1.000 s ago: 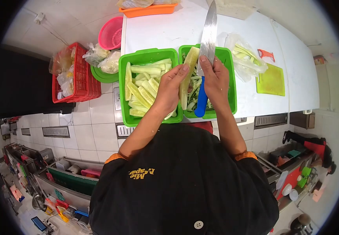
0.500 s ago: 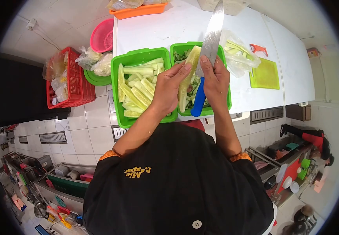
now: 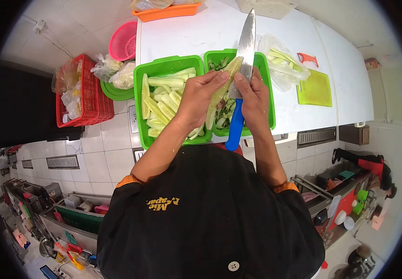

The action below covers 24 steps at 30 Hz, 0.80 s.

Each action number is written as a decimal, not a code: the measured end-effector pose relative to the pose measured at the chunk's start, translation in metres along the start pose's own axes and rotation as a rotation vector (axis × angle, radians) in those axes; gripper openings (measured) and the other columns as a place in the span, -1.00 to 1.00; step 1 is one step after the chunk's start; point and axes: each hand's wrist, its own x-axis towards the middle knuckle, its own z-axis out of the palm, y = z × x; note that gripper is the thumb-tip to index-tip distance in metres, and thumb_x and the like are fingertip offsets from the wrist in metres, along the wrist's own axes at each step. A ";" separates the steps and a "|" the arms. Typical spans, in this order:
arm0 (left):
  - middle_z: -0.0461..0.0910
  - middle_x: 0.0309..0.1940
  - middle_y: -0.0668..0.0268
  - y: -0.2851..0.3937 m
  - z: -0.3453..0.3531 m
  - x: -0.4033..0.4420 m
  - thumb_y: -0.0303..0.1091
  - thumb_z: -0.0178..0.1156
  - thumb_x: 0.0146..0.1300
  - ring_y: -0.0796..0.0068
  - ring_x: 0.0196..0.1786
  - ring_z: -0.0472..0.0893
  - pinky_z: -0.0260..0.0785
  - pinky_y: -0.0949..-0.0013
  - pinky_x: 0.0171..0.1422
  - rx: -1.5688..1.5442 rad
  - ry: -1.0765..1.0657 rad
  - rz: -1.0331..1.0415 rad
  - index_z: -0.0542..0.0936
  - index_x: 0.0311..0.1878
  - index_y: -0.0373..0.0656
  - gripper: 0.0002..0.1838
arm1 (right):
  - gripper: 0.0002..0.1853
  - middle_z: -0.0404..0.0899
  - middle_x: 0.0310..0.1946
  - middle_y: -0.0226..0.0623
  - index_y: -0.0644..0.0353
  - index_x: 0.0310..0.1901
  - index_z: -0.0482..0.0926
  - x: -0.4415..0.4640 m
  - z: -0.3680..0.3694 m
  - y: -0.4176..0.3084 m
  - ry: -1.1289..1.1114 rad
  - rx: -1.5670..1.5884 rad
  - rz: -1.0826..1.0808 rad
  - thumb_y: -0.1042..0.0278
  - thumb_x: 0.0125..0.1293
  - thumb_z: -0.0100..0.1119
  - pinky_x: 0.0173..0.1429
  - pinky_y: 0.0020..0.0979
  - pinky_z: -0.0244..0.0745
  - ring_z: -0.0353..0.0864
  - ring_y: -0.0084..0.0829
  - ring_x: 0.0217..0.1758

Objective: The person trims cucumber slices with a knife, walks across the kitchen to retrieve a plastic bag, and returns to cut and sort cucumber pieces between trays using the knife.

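My left hand (image 3: 198,100) is closed round a long, halved piece of cucumber (image 3: 218,99), its seedy side showing. In my right hand (image 3: 254,100) is a large kitchen knife (image 3: 246,44) with a blue handle, the fingers wrapped about the base of the blade and its tip pointing away from me. Blade and cucumber are side by side over the right green basin (image 3: 272,109), where green trimmings (image 3: 225,118) lie. Cut cucumber pieces (image 3: 166,104) fill much of the left green basin (image 3: 140,109), below and beside my left forearm.
On the white table (image 3: 177,35) are a plastic bag of pale green strips (image 3: 280,60), an orange peeler (image 3: 308,59) and a yellow-green cutting board (image 3: 314,88). An orange tray (image 3: 168,12) stands at the far edge. Red crates (image 3: 96,95) and a pink basket (image 3: 124,41) stand left.
The knife has dropped toward me, its tip lower and its handle nearer my body. The cucumber piece has turned and shifted slightly toward me and to the left.
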 end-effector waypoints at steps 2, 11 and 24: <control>0.54 -0.43 0.41 0.006 -0.002 0.002 -0.19 0.25 0.45 0.64 -0.47 0.45 0.31 0.49 -0.43 0.021 -0.005 -0.037 0.66 0.00 -0.30 -0.67 | -0.76 0.44 0.02 -0.27 0.40 -0.13 0.64 -0.002 -0.001 -0.001 -0.038 0.100 0.064 0.33 0.48 0.17 0.19 -0.45 0.29 0.43 -0.45 0.09; 0.59 -0.31 0.36 0.024 -0.005 0.008 -0.16 0.29 0.42 0.63 -0.33 0.51 0.36 0.48 -0.38 0.130 -0.079 -0.061 0.67 0.07 -0.37 -0.59 | -0.74 0.36 0.05 -0.32 0.41 -0.06 0.60 0.000 -0.007 0.005 -0.159 0.036 0.014 0.32 0.45 0.18 0.29 -0.44 0.21 0.36 -0.46 0.18; 0.36 0.42 0.16 -0.017 -0.007 0.006 -0.54 0.09 0.41 0.36 0.40 0.42 0.23 0.17 0.56 -0.443 -0.409 0.057 0.18 0.53 -0.35 -0.36 | -0.70 0.55 -0.14 -0.44 0.28 0.18 0.45 0.014 -0.019 -0.005 0.056 0.199 0.081 0.38 0.50 0.10 0.01 -0.61 0.40 0.50 -0.69 -0.11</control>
